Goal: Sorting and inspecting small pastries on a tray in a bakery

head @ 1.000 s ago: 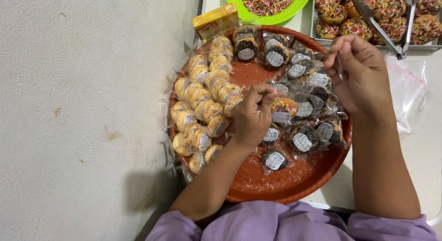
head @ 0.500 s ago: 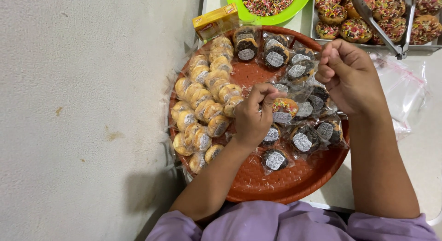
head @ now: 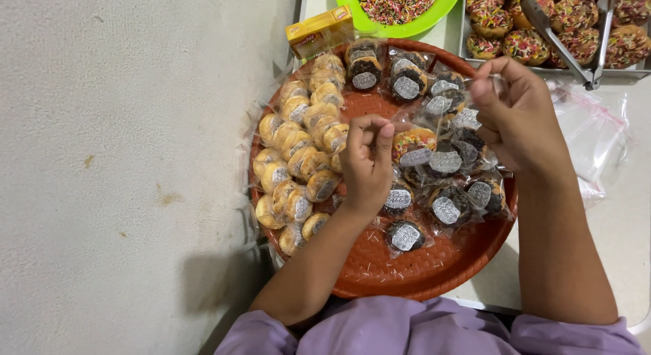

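Observation:
A round orange woven tray (head: 413, 273) holds several clear-wrapped pastries. Pale golden ones (head: 298, 158) fill its left side and dark chocolate ones with oval labels (head: 444, 206) its right. My left hand (head: 366, 168) hovers over the tray's middle, fingers pinched on the left edge of a clear packet with a sprinkle-topped donut (head: 415, 145). My right hand (head: 519, 117) is closed above the tray's right side, pinching the thin plastic end of that same packet.
A green bowl of coloured sprinkles (head: 400, 2) and a small yellow box (head: 319, 31) sit beyond the tray. A metal tray of sprinkle donuts (head: 542, 29) with tongs (head: 563, 46) is at top right. Loose clear bags (head: 597, 138) lie to the right. A pale wall (head: 122, 172) lies left.
My right hand has shifted slightly left and down toward the tray's middle while staying pinched on the plastic. My left hand stays almost in place at the packet.

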